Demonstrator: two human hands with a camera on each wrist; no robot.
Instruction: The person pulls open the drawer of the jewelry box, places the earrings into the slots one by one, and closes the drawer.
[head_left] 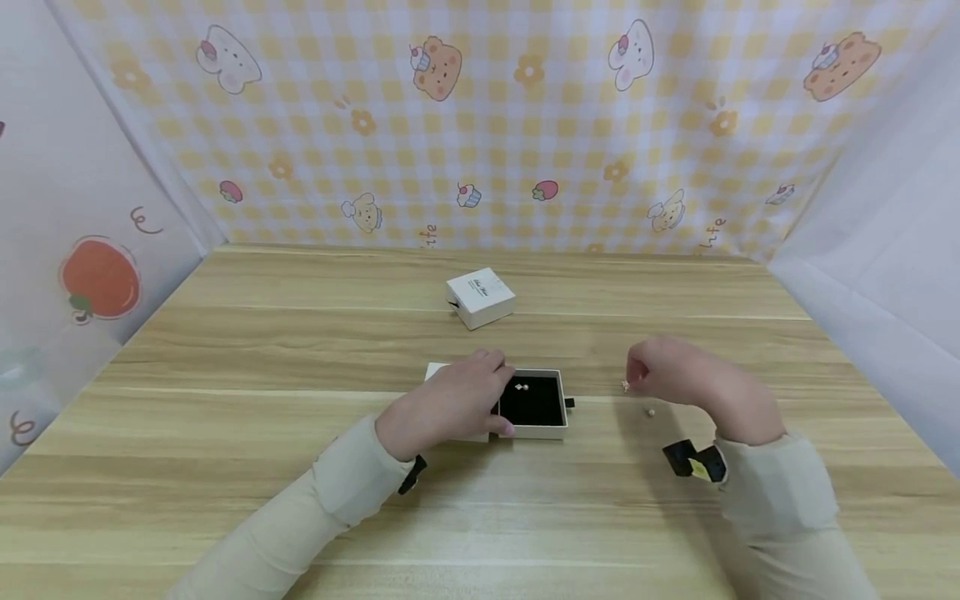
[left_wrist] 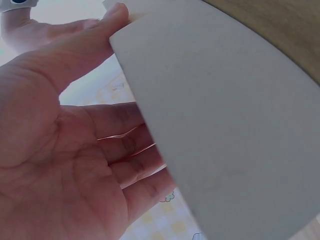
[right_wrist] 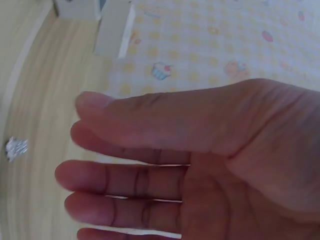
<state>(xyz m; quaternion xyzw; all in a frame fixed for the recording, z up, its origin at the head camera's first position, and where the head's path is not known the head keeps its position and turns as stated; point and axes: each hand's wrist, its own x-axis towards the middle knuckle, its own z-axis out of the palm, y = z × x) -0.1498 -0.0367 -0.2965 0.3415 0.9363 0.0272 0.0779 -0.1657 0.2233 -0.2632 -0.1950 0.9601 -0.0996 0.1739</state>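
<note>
My left hand point(head_left: 453, 400) grips the white jewelry box point(head_left: 529, 432) from its left side, thumb along the front and fingers over the back. The box's tray is slid out to the right, its black lining point(head_left: 534, 407) bearing two small earrings point(head_left: 522, 387). In the left wrist view a broad white face of the box point(left_wrist: 215, 115) lies against the fingers. My right hand point(head_left: 693, 379) is bent down over the table at the right, thumb and index finger pinching a small, shiny earring point(head_left: 625, 386); in the right wrist view the fingers hide it.
Another small earring point(head_left: 651, 412) lies on the wooden table point(head_left: 315, 333) just below my right hand. Behind the open box stands a closed white box point(head_left: 482, 298) with dark lettering. A patterned yellow-check cloth point(head_left: 495, 142) hangs along the table's back edge.
</note>
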